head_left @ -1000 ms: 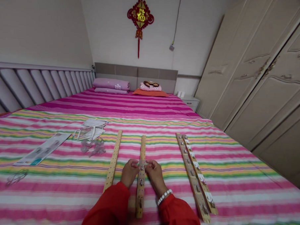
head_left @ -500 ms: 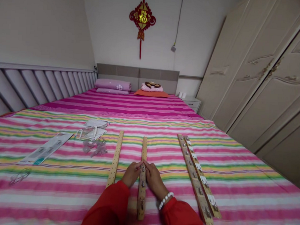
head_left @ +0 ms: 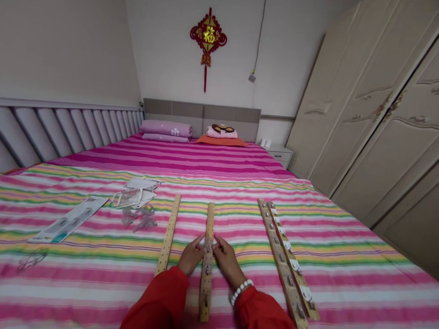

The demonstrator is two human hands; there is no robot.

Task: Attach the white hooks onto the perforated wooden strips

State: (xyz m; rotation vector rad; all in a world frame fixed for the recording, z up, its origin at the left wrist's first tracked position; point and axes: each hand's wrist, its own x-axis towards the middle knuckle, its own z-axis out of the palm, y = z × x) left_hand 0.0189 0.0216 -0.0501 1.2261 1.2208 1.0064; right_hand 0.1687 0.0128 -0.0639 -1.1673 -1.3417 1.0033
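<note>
A narrow wooden strip [head_left: 210,217] with small holes lies lengthwise before me, and several small metal hooks [head_left: 207,269] sit along its near half. My left hand [head_left: 192,255] is at its left edge, fingers curled and fingertips close to the uppermost hook [head_left: 207,248]. Opposite it, my right hand [head_left: 230,262], with a white bead bracelet [head_left: 241,291] at the wrist, has thumb and forefinger at that hook's right side. Both hands are closed in a pinch around the hook's backing; the exact contact is too small to see.
Left of me lies a bare perforated wooden strip [head_left: 169,235]. To the right are two strips with hooks [head_left: 283,257] and white pieces [head_left: 294,265]. Clear plastic bits [head_left: 144,218], white packets [head_left: 136,192], a hook card [head_left: 71,221] and thin wire rings [head_left: 32,259] lie left on the striped bed.
My fingertips, which met above the strip, have drawn apart to either side of the uppermost hook. The view has tilted up slightly.
</note>
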